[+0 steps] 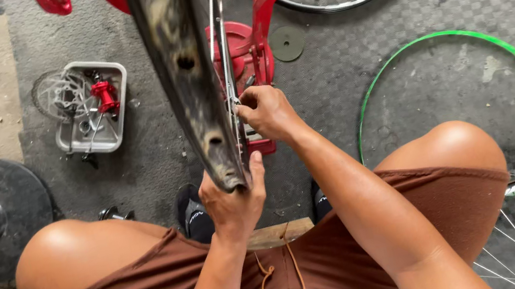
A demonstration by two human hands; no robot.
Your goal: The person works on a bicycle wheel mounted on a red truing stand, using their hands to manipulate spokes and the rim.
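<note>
While 1 black rim (pixel 177 60) stands in 1 red stand (pixel 262 4), left hand (pixel 233 201) gripping its edge, right hand (pixel 266 112) pinching 1 spoke (pixel 220 39), 1 grey tray (pixel 91 109) on floor mat.

Worn dark bicycle wheel rim (pixel 177 60) standing on edge in a red metal truing stand (pixel 262 4), its thin silver wire spokes (pixel 220 39) gathered on its right side.

The rim runs from the top of the view down toward the seated person, its inner face turned to the camera, scuffed pale and yellowish with round holes along it; its lower end is gripped in the left hand (pixel 232 201), thumb hooked over the right edge. The spokes run nearly straight down beside the rim, and the right hand (pixel 266 112) pinches them at their lower ends, just in front of the stand's red base.
</note>
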